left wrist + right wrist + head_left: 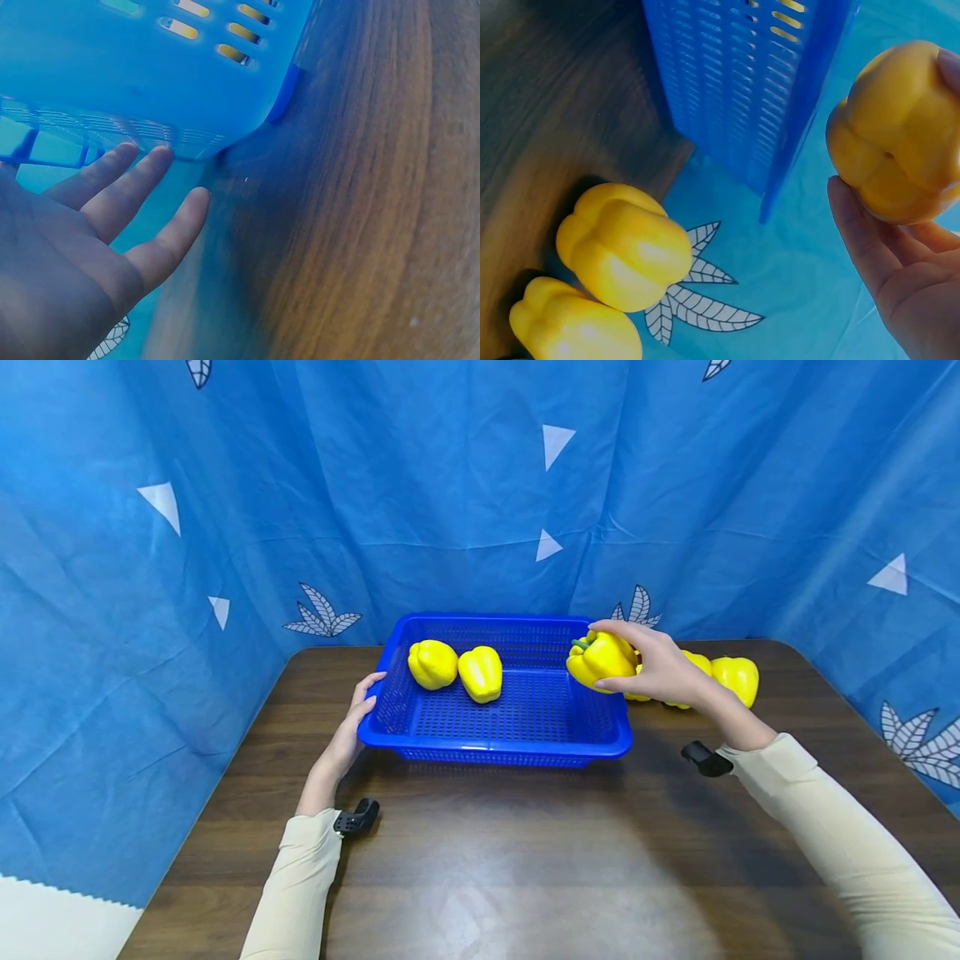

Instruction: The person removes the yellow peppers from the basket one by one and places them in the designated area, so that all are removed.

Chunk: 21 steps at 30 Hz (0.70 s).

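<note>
Pepper sits pinched in the raised right grip, left grip spread against basket.

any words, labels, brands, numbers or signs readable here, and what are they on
None readable: no lettering shows on the peppers, the basket or the table.
The curtain carries only leaf and triangle prints.
Any marking on the black wrist devices is too small to read.

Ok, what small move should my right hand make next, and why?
Probably move the held pepper a little left and lower it: your right hand holds it up at the right end of the basket, two other peppers lie inside, and bare space shows beside them.
</note>
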Tool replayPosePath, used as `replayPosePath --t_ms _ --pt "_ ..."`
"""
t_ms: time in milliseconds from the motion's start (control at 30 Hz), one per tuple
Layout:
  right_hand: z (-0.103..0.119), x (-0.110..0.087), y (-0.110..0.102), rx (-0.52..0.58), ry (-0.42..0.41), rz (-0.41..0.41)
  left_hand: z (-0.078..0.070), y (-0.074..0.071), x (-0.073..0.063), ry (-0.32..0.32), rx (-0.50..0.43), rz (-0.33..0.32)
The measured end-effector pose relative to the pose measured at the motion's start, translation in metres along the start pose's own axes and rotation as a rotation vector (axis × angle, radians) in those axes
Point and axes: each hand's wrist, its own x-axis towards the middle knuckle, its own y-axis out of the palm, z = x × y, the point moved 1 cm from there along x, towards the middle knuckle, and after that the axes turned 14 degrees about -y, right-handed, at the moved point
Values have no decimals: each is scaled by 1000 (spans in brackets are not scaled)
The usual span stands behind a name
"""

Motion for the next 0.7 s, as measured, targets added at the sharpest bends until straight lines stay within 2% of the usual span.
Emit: replayPosePath --t_ms 400,700 --pt "-12 -20 -6 -53 63 -103 -1 0 1 -1 2 5" --pt "-14 -34 -11 4 147 -149 -1 -2 2 -10 14 -5"
